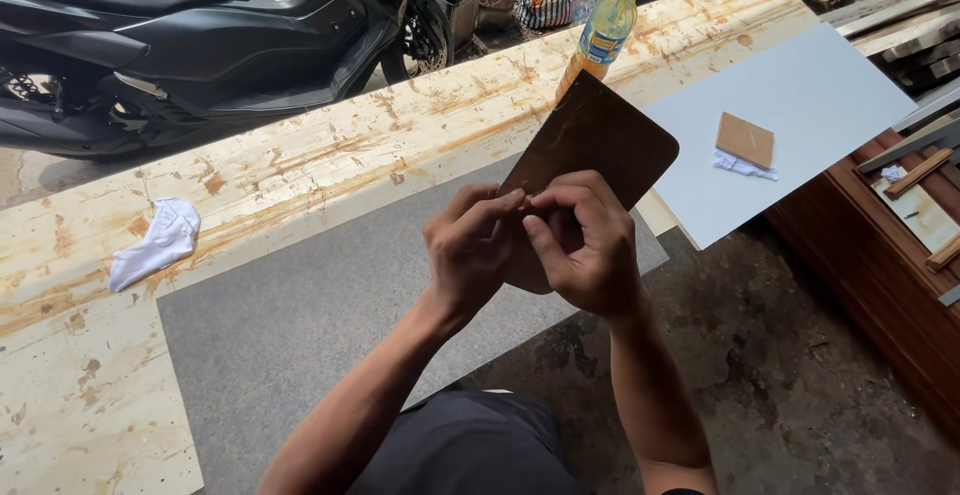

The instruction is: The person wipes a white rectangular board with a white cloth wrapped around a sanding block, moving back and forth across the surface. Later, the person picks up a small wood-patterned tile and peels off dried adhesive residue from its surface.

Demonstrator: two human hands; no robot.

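I hold a thin brown board with rounded corners [592, 145] up in front of me, above the table, and it tilts away from me. My left hand [470, 247] pinches its near edge, with my fingers squeezed together on it. My right hand [588, 247] grips the same edge just beside my left hand, and those fingers are curled tight on the board too. My two hands touch each other. Under them lies a big flat grey sheet [300, 315], and it rests on a long pale wooden table with brown stains [330, 150]. A crumpled white cloth [158, 243] lies on the wood to my left, well apart from my hands. A plastic bottle of yellow liquid with a green cap [604, 33] stands on the far side of the table, just behind the top of my board. To my right lies a smooth white panel [830, 95], and on it sit a small brown square block [745, 140] and a bit of white crumpled paper [738, 165] that pokes out from under the block. Past the table a black scooter [200, 35] is parked. The ground below me is dark grey concrete [790, 375]. On the far right there is a reddish brown wooden cabinet [880, 265] with small wood strips [918, 172] on top.
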